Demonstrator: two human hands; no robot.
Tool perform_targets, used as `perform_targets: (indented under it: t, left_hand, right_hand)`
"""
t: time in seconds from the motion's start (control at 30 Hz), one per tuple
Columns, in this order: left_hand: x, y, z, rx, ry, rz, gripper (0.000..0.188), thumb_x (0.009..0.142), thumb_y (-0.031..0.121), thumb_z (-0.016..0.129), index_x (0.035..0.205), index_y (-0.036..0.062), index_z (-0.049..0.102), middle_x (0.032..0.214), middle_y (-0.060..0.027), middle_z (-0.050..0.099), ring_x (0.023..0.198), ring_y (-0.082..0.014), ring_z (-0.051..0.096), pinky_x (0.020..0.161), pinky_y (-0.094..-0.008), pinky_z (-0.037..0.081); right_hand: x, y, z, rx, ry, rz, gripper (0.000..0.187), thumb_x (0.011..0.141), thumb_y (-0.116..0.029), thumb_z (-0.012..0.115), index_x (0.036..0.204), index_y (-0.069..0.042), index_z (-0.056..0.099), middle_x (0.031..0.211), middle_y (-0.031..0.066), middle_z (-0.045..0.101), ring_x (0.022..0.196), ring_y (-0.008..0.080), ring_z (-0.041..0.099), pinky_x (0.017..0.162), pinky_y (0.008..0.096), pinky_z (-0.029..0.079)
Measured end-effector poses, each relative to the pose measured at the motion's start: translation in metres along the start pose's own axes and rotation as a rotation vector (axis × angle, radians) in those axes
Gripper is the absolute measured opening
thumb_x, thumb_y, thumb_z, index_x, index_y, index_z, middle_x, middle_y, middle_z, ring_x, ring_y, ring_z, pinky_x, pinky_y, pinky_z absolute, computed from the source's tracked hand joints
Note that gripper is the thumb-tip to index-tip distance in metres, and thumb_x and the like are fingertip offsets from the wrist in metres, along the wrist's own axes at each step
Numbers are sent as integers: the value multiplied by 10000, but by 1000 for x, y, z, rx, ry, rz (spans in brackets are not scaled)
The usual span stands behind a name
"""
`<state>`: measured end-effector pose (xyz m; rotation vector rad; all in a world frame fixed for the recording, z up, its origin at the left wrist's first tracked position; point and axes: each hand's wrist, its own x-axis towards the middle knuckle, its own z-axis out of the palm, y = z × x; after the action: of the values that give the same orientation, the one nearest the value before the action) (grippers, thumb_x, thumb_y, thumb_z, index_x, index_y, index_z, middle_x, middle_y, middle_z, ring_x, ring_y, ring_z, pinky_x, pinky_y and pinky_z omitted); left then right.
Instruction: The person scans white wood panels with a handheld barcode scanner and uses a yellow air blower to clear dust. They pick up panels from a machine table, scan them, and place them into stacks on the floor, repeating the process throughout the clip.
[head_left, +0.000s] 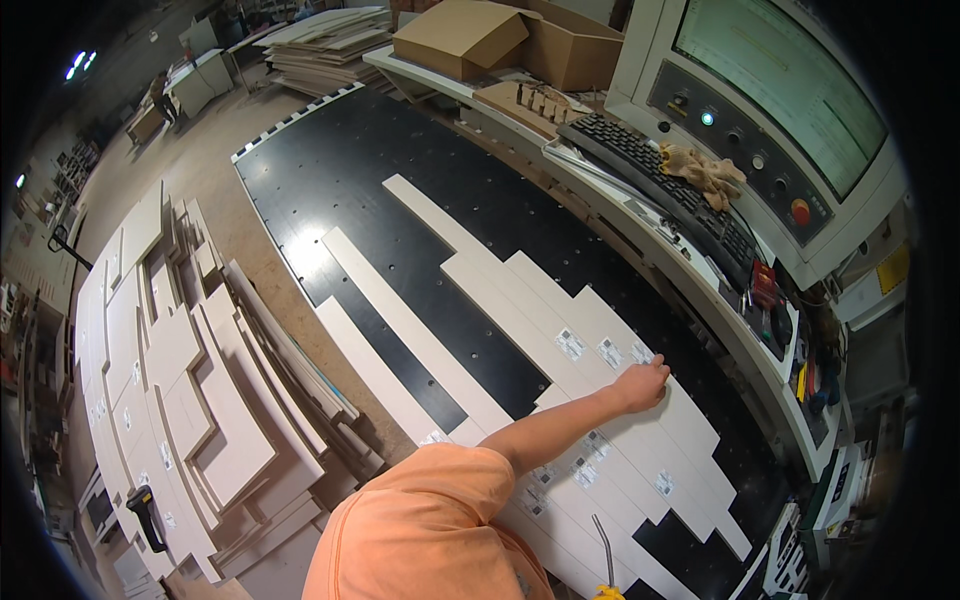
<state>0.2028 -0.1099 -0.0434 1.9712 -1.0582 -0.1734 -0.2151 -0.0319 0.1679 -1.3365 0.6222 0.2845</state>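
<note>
My left arm, in an orange sleeve, reaches across the cut white panels (pixel 560 330) lying on a black machine bed (pixel 330 130). At its end my left hand (pixel 642 386) rests near the panels' right edge with its fingers curled, beside a white printed label (pixel 641 352). What the fingers hold, if anything, is hidden. More labels (pixel 569 344) are stuck on the panels nearby. At the bottom edge a bent metal nozzle (pixel 604 545) rises from a yellow handle (pixel 608 594), which looks like an air blow gun. My right hand is out of the picture.
To the left stands a stack of cut panels (pixel 140 350) with a black handheld scanner (pixel 147 518) on it. Along the right runs a ledge with a keyboard (pixel 640 150), work gloves (pixel 700 172) and a control screen (pixel 790 80). Cardboard boxes (pixel 460 40) sit at the back.
</note>
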Motion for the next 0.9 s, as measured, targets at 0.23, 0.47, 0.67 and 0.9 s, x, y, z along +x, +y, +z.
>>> perform_targets:
  t: [0.23, 0.47, 0.67, 0.9]
  left_hand:
    - [-1, 0, 0, -19, 21, 13, 227, 841, 118, 637, 998, -40, 591, 1129, -238, 562, 835, -417, 673, 772, -506, 568]
    - [-1, 0, -1, -5, -4, -10, 219, 845, 120, 635, 989, -39, 589, 1116, -234, 560, 844, -417, 672, 772, -502, 568]
    - [0, 0, 0, -16, 6, -1, 231, 851, 126, 630, 1002, -44, 591, 1126, -240, 562, 840, -425, 677, 789, -503, 568]
    - [1, -2, 2, -2, 24, -7, 245, 862, 151, 635, 1007, -38, 579, 1178, -246, 552, 853, -432, 676, 794, -514, 564]
  right_hand:
    - [4, 8, -9, -50, 34, -34, 445, 1027, -426, 541, 1183, -20, 634, 737, -2, 529, 630, 122, 438, 579, 285, 324]
    - [25, 14, -17, -107, 182, -48, 411, 1017, -361, 537, 1189, 4, 618, 798, 62, 590, 714, 198, 524, 669, 338, 407]
    - [48, 52, -51, -126, 440, -40, 384, 1009, -305, 534, 1194, 25, 603, 851, 117, 642, 787, 264, 597, 745, 383, 478]
    - [85, 128, -104, -1323, 680, -1295, 356, 1000, -240, 529, 1199, 49, 587, 912, 181, 703, 872, 341, 683, 835, 436, 561]
